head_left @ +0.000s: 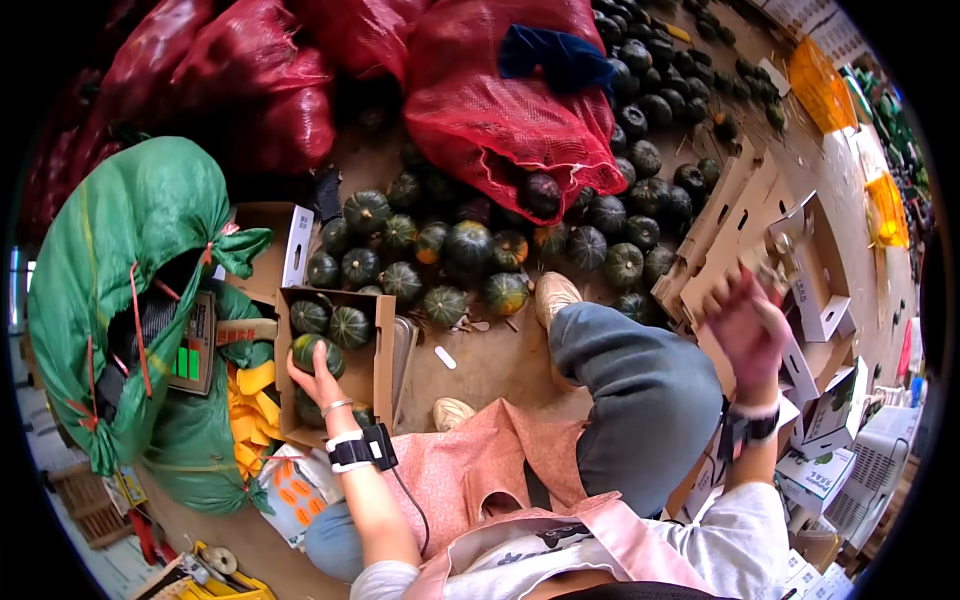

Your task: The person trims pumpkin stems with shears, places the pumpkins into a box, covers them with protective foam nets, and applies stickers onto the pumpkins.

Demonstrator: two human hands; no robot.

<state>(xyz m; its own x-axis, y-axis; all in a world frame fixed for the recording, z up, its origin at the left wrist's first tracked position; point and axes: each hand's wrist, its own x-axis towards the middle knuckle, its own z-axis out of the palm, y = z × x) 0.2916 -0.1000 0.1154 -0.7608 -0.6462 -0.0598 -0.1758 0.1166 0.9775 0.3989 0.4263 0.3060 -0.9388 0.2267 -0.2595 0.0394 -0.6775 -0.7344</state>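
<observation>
My left hand (322, 380) is wrapped round a small dark green pumpkin (306, 352) at the left side of an open cardboard box (384, 350). Inside that box sit other pumpkins (350, 327), pale-striped and round; my hand hides part of the contents. Away to the right, my right hand (748, 330) is raised beside some open cardboard boxes (822, 290). Motion smears its fingers, so I cannot make out whether it holds anything. Just beyond the filled box, many loose pumpkins (468, 246) lie on the floor.
A red mesh sack (480, 90) spills pumpkins in front of me. At left, a green sack (120, 220) surrounds a scale with a lit green display (190, 360). Flattened cardboard (715, 240) lies at right, with a white plastic crate (878, 475) and yellow baskets (820, 85) farther out.
</observation>
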